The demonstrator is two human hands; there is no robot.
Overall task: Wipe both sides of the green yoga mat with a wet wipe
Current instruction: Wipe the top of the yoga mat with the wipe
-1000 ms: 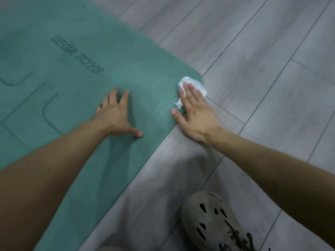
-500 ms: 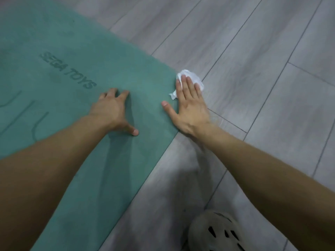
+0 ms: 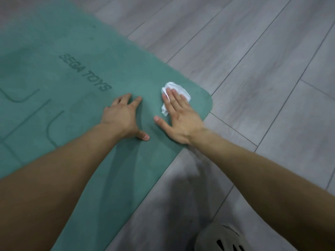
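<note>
The fingers (image 3: 175,98) of the right hand (image 3: 179,120) lie flat and nearly together, pressing a crumpled white wet wipe (image 3: 176,92) onto the green yoga mat (image 3: 72,73); they pin it from above without curling around it.

The grey plank floor (image 3: 253,78) carries everything. On it the mat lies unrolled, printed side up, with the lettering "SEGA TOYS" (image 3: 85,72) and some curved guide lines showing. Its rounded corner sits just beyond the wipe. The left hand (image 3: 125,116) is spread on the mat close beside the right one, fingers apart, holding nothing; it looks to be bracing the mat so it does not slide. A pale perforated shoe (image 3: 221,238) shows at the bottom edge, off the mat.

I judge the step in hand to be wiping the upper face near this corner. The next move probably calls for steady downward pressure and strokes back across the mat. The underside, I would guess, is still to be done.
</note>
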